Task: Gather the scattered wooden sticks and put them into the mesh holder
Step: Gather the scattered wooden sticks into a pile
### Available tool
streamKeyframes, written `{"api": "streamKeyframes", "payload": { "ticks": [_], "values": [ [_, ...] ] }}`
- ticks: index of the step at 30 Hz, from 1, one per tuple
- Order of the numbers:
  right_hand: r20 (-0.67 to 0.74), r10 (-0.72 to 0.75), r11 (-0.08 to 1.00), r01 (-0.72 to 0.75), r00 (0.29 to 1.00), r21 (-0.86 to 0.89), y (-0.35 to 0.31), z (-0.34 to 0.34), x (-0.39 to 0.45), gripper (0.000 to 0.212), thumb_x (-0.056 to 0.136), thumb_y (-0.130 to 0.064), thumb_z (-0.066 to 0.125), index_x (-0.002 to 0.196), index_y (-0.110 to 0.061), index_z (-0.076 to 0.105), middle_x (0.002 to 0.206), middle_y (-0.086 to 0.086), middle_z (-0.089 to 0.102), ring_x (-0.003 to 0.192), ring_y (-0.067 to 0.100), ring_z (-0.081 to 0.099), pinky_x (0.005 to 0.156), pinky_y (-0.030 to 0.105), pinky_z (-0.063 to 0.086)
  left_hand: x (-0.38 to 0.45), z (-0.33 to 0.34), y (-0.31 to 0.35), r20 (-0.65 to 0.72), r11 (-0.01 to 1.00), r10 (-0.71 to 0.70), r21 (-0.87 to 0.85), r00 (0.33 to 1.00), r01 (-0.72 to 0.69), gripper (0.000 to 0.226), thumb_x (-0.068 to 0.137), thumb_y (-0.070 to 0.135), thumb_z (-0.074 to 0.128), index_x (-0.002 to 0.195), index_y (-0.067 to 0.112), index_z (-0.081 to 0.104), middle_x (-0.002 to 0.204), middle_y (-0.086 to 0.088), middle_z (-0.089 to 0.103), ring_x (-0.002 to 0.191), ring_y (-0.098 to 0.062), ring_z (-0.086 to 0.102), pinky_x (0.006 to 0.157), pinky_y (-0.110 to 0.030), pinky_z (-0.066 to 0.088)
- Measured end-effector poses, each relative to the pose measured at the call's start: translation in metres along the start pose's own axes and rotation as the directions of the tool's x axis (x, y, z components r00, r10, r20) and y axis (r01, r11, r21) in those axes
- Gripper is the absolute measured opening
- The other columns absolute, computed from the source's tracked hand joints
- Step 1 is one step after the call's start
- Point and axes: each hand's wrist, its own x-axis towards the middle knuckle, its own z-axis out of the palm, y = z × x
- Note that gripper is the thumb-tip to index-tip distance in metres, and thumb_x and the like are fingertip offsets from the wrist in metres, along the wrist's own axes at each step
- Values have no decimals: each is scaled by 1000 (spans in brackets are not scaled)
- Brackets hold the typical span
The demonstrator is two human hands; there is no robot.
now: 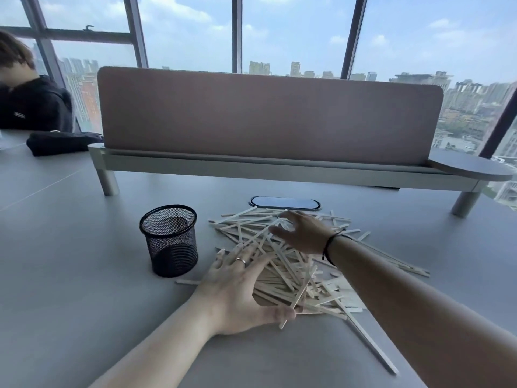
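Grey table (84, 275) carries your sprawl of wooden sticks (279, 264), right of the black mesh holder (170, 240). Your left hand (240, 292) and right hand (303, 233) lie splayed over them, apparently grasping nothing.

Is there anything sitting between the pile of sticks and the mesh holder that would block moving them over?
Nothing visible. The mesh holder stands upright and open-topped just left of the wooden sticks, with only bare table between. The left hand rests on the pile's near-left edge.

Pale wooden sticks (282, 264) heaped loosely; black mesh holder (170, 240) upright just left.
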Motion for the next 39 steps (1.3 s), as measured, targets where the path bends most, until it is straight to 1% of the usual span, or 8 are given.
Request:
{"api": "streamKeyframes", "payload": {
  "ticks": [11,19,23,25,28,30,34,39],
  "values": [
    [143,-144,973,166,979,-158,-49,38,81,87,84,-83,28,156,-36,17,166,-10,11,153,15,6,121,52,3,5,3,-11,-107,998,53,-33,993,-57,87,74,86,38,150,52,14,164,15,14,151,-6,2,123,-42,3],
    [158,-131,978,154,979,-140,-47,34,54,76,89,-77,28,152,-34,32,162,-8,25,148,17,25,118,46,21,6,2,-14,-143,998,51,-34,988,-56,90,69,88,40,147,48,21,160,11,13,151,-14,-4,122,-47,8],
    [175,-136,978,161,975,-135,-38,31,9,60,99,-57,31,153,-30,30,162,-5,26,148,19,25,117,45,21,3,-3,-11,-179,996,68,-44,982,-77,95,62,95,46,138,41,29,154,7,17,147,-18,8,121,-46,15],
    [159,-130,981,150,979,-119,-36,26,-19,58,100,-52,32,152,-27,30,161,-3,28,147,19,26,118,42,20,2,-2,-10,-184,994,74,-60,980,-87,105,58,99,45,142,41,22,155,5,19,148,-18,12,121,-45,16],
    [164,-141,990,144,976,-2,-35,18,-55,55,101,-54,32,148,-27,37,155,0,39,142,22,36,115,41,29,-2,-4,-4,-60,999,28,-45,998,-30,122,55,103,40,151,46,-8,167,1,1,154,-19,-1,124,-44,5],
    [162,-146,985,128,976,113,-32,10,-70,56,99,-53,39,150,-31,33,154,-1,41,139,22,42,113,42,36,-5,-5,2,6,1000,23,-2,1000,-23,125,56,103,37,153,43,-16,168,3,-1,154,-19,-1,124,-40,1],
    [-5,-119,989,119,993,86,-5,-13,-65,60,98,-55,43,151,-28,34,156,0,39,137,22,45,113,40,35,-8,-2,4,4,1000,28,4,1000,-28,122,54,106,30,154,46,-8,166,11,12,153,-15,6,123,-42,7],
    [-78,143,990,-143,987,-3,57,-19,-30,68,93,-62,45,145,-19,44,151,4,47,136,23,44,111,41,35,-7,-6,3,-46,999,51,-5,998,-51,107,63,100,35,154,46,16,161,16,26,148,-9,16,119,-39,15]
  ]
}}
